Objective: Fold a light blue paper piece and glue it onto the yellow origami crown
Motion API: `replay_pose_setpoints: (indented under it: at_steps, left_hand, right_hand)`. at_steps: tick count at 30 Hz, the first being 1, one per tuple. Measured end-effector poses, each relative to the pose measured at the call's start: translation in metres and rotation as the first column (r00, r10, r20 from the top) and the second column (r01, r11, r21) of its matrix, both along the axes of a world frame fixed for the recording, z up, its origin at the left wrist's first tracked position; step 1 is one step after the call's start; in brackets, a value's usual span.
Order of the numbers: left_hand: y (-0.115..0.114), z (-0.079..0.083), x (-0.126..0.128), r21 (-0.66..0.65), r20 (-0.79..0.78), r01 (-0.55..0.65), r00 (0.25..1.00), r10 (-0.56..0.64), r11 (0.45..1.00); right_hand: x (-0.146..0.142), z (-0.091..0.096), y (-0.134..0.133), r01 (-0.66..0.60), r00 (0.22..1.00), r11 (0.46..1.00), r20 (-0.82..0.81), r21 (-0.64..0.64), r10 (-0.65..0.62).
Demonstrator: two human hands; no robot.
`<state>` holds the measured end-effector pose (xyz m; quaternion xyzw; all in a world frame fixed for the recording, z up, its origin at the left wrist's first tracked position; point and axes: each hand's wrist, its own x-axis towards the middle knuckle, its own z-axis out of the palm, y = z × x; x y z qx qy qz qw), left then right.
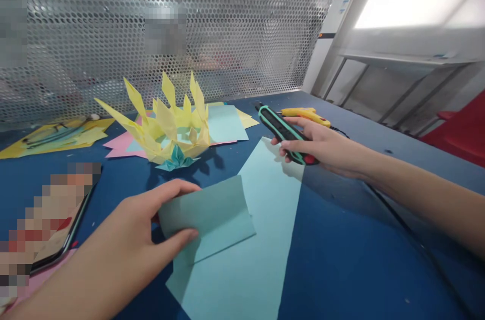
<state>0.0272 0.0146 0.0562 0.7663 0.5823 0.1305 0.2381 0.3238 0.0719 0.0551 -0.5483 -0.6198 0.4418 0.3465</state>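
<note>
- Paper, small and blue-green point(217, 209), is in the left hand point(151, 219), over the near part of a big light blue sheet point(242, 279).
- The left thumb is on top of the small paper, and the other fingers go behind it. I can't tell if it is joined to the big sheet.
- The big sheet lies on the dark blue table point(341, 249).
- The right hand point(322, 143) is wrapped around a black and green cutter point(284, 130) with a red end. It is up over the far end of the big sheet, and its tip points away to the left.
- Just past the right hand is a yellow glue gun point(306, 115).
- A black cord point(413, 234) runs under the right arm.
- Past the left hand is a yellow paper crown point(166, 120) with tall points and a blue paper flower point(178, 158) in front.
- Pink, blue and yellow sheets point(229, 123) lie behind the crown.
- A tablet point(66, 224), partly blurred, is at the left.
- At the back is a shiny wall full of holes point(242, 32).
- A red chair point(458, 133) is far right.
</note>
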Motion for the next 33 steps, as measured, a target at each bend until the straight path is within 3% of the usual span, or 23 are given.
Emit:
replay_pose_setpoints:
  at_steps: [8, 13, 19, 26, 33]
  left_hand:
    - [0.002, 0.005, -0.007, -0.166, 0.052, 0.026, 0.999, -0.017, 0.986]
    - [0.002, 0.010, -0.003, -0.193, 0.056, 0.037, 0.998, -0.026, 0.980]
    - [-0.004, 0.024, 0.011, -0.142, 0.138, -0.104, 0.983, 0.124, 0.984]
    - [-0.004, 0.026, 0.011, -0.165, 0.091, -0.072, 0.992, 0.087, 0.984]
    - [-0.001, 0.022, 0.007, -0.247, 0.068, 0.019, 0.998, -0.002, 0.969]
  right_hand:
    - [0.006, 0.005, 0.003, 0.031, 0.971, 0.997, -0.235, -0.065, -0.046]
    - [0.005, 0.005, 0.004, 0.076, 0.971, 0.996, -0.225, -0.056, -0.087]
    - [0.000, 0.006, -0.003, 0.032, 0.978, 0.998, -0.206, -0.056, -0.043]
    - [-0.006, 0.003, -0.002, 0.030, 0.968, 0.989, -0.243, -0.146, -0.065]
    - [-0.007, -0.004, -0.002, -0.046, 0.971, 0.983, -0.240, -0.179, 0.001]
